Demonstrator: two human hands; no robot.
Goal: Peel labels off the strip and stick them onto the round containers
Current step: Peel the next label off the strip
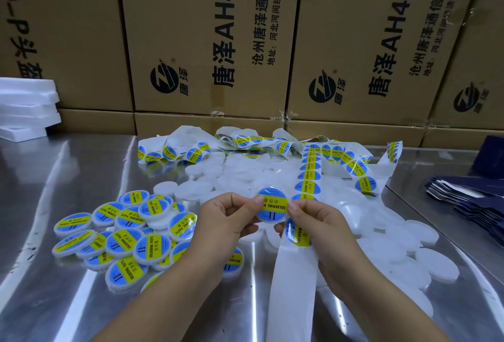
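Centrally, a round container [272, 206] with a blue-and-yellow label [272, 203] on its lid was held just above the bench [68, 191], pinched between both hands. The left hand [229, 219] closed its grip on the container's left rim, thumb on the label face; the right hand [316, 221] pressed its thumb on the label's right edge while also holding the label strip [297, 232], whose bare backing trailed toward the near edge. The container appeared to be a small, light, stiff plastic pot with a smooth lid, probably slippery; it was judged best held at opposite points of the rim, leaving the flat top free for pressing. The label was thin, flexible and tacky, likely to crease or stick to itself if handled by the face instead of an edge. The strip was limp and glossy, and ran from the hands to a tangled heap at the far side of the bench. Labelled containers [122, 232] lay piled on the near left; unlabelled white containers [409, 254] spread from centre to right. Cardboard boxes [207, 42] stood along the far side, white foam trays [27, 107] at far left, and dark blue flat packs [474, 200] at right.
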